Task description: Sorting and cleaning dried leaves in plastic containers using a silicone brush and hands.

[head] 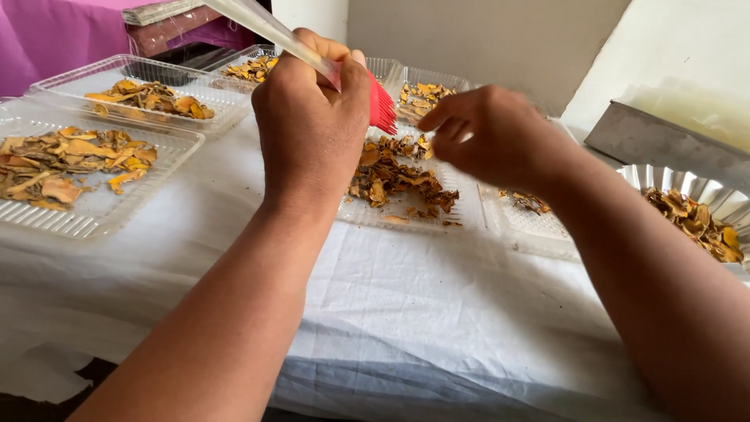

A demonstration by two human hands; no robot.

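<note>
A left hand (311,117) clamps a red-bristled brush (380,103) over dried orange-brown slices (394,178) (right hand (486,134) pinched shut, contents unclear); light, short strokes would likely serve best.

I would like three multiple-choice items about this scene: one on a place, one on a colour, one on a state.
1. Where is the brush?
A. in the left hand
B. on the cloth
C. in a tray

2. What colour are the bristles?
A. blue
B. red
C. white

3. How is the right hand?
A. flat and open on the cloth
B. fingers curled above the middle tray
C. gripping the brush

Answers:
1 A, the left fist wraps the clear handle.
2 B, the bristles beside the fist are red.
3 B, it hovers with bent fingers over the dried slices.
</note>
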